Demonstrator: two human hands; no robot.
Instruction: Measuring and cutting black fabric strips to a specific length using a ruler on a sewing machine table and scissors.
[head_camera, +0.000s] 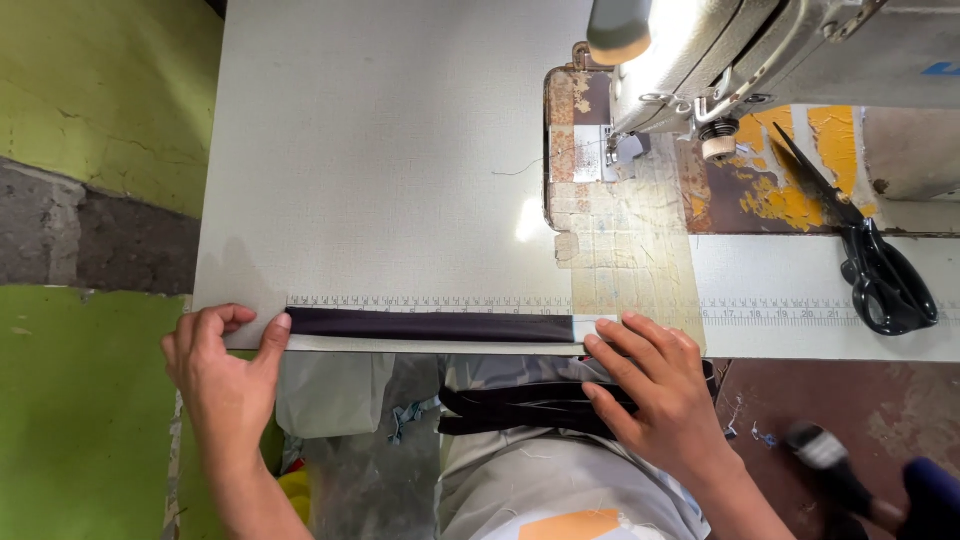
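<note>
Showing, left to right:
Left hand (222, 370): fingers spread, thumb pinning the strip's left end at the table (400, 150) edge.
Dark fabric strip (430, 325): narrow, flat, taut, lying along the printed ruler (430, 301) on the table's near edge.
Right hand (655, 385): fingers extended, pressing the strip's right end.
Sewing machine (760, 50): behind.
Black scissors (870, 260): far right.
</note>
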